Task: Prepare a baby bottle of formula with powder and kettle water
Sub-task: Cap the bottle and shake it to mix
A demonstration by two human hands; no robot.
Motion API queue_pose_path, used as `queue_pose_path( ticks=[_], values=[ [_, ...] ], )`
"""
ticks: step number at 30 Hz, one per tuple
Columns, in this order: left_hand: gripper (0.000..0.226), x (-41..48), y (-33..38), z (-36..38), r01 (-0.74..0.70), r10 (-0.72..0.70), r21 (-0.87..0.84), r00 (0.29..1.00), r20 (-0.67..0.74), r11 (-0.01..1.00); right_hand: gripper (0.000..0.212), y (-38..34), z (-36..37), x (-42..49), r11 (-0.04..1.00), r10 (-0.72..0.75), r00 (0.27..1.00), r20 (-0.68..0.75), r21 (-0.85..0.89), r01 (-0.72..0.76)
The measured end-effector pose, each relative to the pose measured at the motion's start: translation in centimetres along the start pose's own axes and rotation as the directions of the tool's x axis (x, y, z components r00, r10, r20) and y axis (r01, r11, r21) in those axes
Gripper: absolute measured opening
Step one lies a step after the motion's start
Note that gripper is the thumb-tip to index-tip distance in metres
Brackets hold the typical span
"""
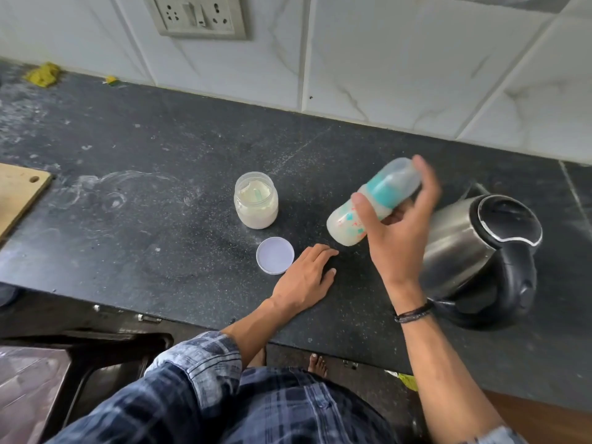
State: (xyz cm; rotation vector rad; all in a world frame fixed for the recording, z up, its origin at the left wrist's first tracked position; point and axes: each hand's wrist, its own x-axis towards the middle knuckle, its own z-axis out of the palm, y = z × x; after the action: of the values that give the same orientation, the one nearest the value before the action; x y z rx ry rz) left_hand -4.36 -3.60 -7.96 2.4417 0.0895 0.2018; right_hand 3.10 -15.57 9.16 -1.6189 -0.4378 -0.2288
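My right hand (397,232) grips a baby bottle (344,224) in the air above the dark counter (144,219). The bottle is tilted, its clear cap and teal collar pointing up and to the right, with milky white liquid in its body. My left hand (304,280) rests flat on the counter, fingers apart, holding nothing. An open jar of pale formula powder (255,203) stands left of the bottle, a scoop inside it. The jar's round lid (275,255) lies beside my left fingertips. A steel kettle (480,251) with a black lid and handle stands at the right, behind my right wrist.
A wooden cutting board (19,197) lies at the counter's left edge. Yellow scraps (43,74) sit at the back left by the tiled wall. A wall socket (197,16) is above. The counter's front edge runs just below my left wrist.
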Motion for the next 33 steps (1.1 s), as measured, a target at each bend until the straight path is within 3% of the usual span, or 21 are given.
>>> queue_pose_path(
  ticks=[3,5,9,13,17,21,23,25,27,30,33],
  values=[
    [0.042,0.1,0.2,0.0,0.002,-0.002,0.006,1.000,-0.006,1.000,0.088,-1.7,-0.4,0.2,0.990,-0.112,0.980,-0.162,0.066,0.124],
    [0.042,0.1,0.1,0.1,0.009,-0.009,0.016,1.000,-0.014,1.000,0.089,-1.8,-0.3,0.5,0.981,-0.183,0.960,-0.212,0.021,0.192],
    [0.043,0.0,0.0,0.1,0.008,-0.008,-0.001,1.000,0.002,1.000,0.084,-0.2,-0.1,0.7,0.998,-0.057,0.998,-0.001,-0.029,0.057],
    [0.042,0.1,0.1,0.0,0.012,-0.012,0.008,1.000,-0.007,1.000,0.083,-1.4,0.0,0.6,0.989,-0.108,0.979,-0.175,0.083,0.124],
    [0.042,0.0,-0.2,0.1,0.018,-0.018,-0.004,1.000,0.011,1.000,0.085,0.1,0.2,0.9,0.999,-0.048,0.999,0.005,-0.006,0.048],
    [0.042,0.2,0.0,0.1,0.020,-0.020,-0.004,1.000,0.006,1.000,0.083,-0.8,-0.1,0.8,0.990,-0.096,0.978,-0.188,0.084,0.113],
    [0.042,0.1,-0.1,0.1,0.018,-0.018,0.001,1.000,0.000,1.000,0.086,-0.5,0.1,1.0,0.993,-0.094,0.985,-0.148,0.060,0.104],
    [0.043,0.0,-0.2,0.2,0.021,-0.021,-0.005,1.000,0.009,1.000,0.087,0.5,0.1,1.0,0.999,-0.046,0.999,-0.014,-0.004,0.046],
    [0.043,0.0,0.0,0.1,0.016,-0.016,-0.016,1.000,0.020,1.000,0.083,-0.3,-0.1,0.6,0.998,-0.017,0.998,-0.062,0.052,0.020],
    [0.042,0.1,0.0,0.1,0.014,-0.014,-0.002,1.000,0.000,1.000,0.080,-0.8,0.1,0.4,0.990,-0.076,0.977,-0.199,0.100,0.097],
    [0.043,0.0,-0.2,0.2,0.018,-0.018,0.001,1.000,-0.001,1.000,0.087,0.5,0.4,0.5,0.999,-0.039,0.999,-0.035,0.023,0.039]
  ],
)
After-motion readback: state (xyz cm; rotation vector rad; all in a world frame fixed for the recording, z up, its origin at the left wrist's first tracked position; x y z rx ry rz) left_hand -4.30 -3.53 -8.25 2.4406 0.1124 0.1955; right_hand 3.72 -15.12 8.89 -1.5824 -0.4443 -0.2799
